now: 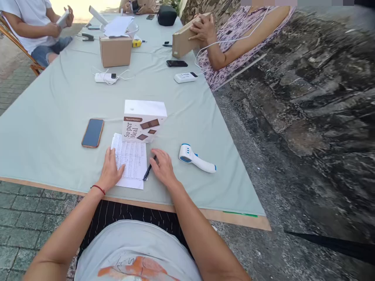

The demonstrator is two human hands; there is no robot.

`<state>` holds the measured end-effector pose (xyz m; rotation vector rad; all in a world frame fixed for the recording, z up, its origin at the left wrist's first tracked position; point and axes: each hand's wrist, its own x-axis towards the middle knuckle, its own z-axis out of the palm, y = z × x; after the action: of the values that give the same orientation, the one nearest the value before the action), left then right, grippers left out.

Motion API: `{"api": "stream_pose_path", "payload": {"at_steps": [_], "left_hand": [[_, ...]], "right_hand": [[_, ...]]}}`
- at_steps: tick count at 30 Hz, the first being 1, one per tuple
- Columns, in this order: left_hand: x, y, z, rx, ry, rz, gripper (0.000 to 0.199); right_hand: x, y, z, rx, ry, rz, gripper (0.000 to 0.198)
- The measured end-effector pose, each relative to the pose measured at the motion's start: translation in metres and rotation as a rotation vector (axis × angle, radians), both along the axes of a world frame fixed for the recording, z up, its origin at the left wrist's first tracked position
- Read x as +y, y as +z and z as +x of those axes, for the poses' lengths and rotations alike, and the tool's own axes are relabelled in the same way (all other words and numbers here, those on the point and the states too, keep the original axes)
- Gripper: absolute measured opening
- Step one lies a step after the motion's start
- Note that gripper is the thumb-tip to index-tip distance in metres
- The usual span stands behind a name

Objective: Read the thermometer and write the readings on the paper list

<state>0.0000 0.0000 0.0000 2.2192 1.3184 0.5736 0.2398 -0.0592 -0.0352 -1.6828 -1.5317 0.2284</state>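
Note:
My left hand (111, 168) rests open on the left edge of a printed sheet of paper (133, 164), its thumb and fingers apart. My right hand (164, 167) lies on the cloth just right of the sheet, fingers loosely stretched. A black pen (147, 171) slants along the paper's right edge, its upper end under the thumb and forefinger of that hand; I see no firm grip on it. A white "Su-per Meal" box (143, 123) stands upright at the sheet's far end. The paper carries dense rows of print.
An orange-edged phone (93, 133) lies to the left, a white-and-blue infrared thermometer (197, 159) to the right. Farther along the cloth-covered table (64, 117) are a cardboard box (115, 51), white cabled devices and a black phone (177, 63). Another person's hands hold a carton (184, 41).

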Motion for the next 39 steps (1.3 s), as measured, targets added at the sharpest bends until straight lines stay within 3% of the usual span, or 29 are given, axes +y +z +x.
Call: {"api": "stream_pose_path", "payload": {"at_steps": [8, 18, 23, 28, 34, 39], "left_hand": [[-0.012, -0.008, 0.011, -0.137, 0.072, -0.023, 0.074], [-0.023, -0.009, 0.014, -0.107, 0.003, 0.020, 0.069], [-0.014, -0.005, 0.008, -0.052, -0.044, 0.053, 0.062], [-0.006, -0.003, 0.005, 0.088, -0.122, 0.080, 0.058], [0.003, 0.007, 0.001, 0.163, -0.154, 0.034, 0.062], [0.042, 0.031, 0.006, 0.013, -0.050, -0.130, 0.085]], "right_hand": [[-0.008, -0.011, 0.000, -0.152, 0.087, -0.059, 0.041], [-0.026, -0.014, 0.004, -0.195, 0.077, -0.056, 0.040], [-0.034, -0.017, 0.006, -0.189, 0.000, 0.042, 0.038], [-0.039, -0.018, 0.022, -0.138, -0.219, -0.047, 0.043], [-0.032, -0.012, 0.039, -0.043, -0.180, -0.110, 0.037], [-0.027, -0.007, 0.036, -0.026, -0.143, -0.178, 0.037]]}}
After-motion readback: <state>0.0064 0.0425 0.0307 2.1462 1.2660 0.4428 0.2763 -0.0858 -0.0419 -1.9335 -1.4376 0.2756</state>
